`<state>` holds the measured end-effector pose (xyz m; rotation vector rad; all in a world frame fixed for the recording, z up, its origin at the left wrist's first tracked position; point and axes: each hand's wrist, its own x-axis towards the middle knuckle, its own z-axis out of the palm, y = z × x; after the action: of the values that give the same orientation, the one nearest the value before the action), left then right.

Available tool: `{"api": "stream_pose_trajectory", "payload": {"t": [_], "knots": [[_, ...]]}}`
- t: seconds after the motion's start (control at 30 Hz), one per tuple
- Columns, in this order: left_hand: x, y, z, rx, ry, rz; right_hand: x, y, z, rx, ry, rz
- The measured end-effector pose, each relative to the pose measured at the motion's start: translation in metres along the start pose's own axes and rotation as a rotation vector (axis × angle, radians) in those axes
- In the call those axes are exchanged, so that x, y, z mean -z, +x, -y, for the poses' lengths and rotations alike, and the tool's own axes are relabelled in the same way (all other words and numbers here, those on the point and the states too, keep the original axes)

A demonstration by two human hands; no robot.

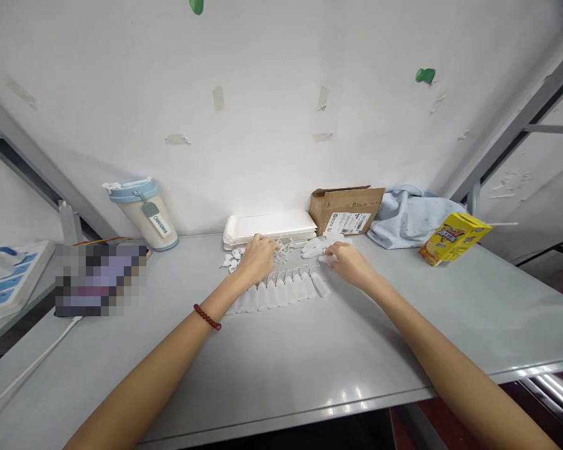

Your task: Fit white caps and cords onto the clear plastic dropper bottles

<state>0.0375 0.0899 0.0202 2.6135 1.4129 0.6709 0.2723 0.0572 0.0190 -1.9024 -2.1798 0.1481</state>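
My left hand (pixel 259 257), a red bead bracelet on its wrist, reaches to a loose heap of thin white cords (pixel 282 252). Its fingers are bent down and closed; what is in them is hidden. Small white parts (pixel 233 257) lie to its left. My right hand (pixel 348 262) pinches a small translucent white piece (pixel 327 257) beside a pile of similar pieces (pixel 313 247). Nearer me, between the hands, a row of several translucent sleeve-like pieces (pixel 281 291) lies side by side, thin cords at their far ends. The row's last piece on the right is slanted.
Behind the hands lie stacked white trays (pixel 272 226) and a cardboard box (pixel 347 209). A light blue cloth (pixel 410 212) and a yellow drink carton (pixel 454 240) with a straw are right. Left are a tumbler (pixel 143 215) and a blurred-out device (pixel 101 281) with a white cable (pixel 32 365).
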Motion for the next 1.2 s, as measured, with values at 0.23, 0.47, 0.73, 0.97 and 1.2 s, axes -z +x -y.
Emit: {"api": "stream_pose_trajectory", "payload": {"t": [0.23, 0.47, 0.73, 0.97, 1.2], "knots": [[0.013, 0.005, 0.001, 0.063, -0.057, -0.113, 0.002, 0.000, 0.003, 0.022, 0.073, -0.073], [0.022, 0.005, -0.004, 0.068, -0.108, -0.226, 0.001, -0.003, 0.007, 0.110, 0.199, -0.241], [0.022, 0.005, -0.002, 0.087, -0.050, -0.146, 0.003, -0.005, 0.011, 0.132, 0.264, -0.298], [0.023, 0.005, -0.002, 0.143, -0.037, -0.199, 0.007, -0.008, 0.017, 0.114, 0.291, -0.269], [0.025, 0.004, -0.010, 0.103, -0.119, -0.393, 0.009, -0.010, 0.020, 0.097, 0.405, -0.240]]}}
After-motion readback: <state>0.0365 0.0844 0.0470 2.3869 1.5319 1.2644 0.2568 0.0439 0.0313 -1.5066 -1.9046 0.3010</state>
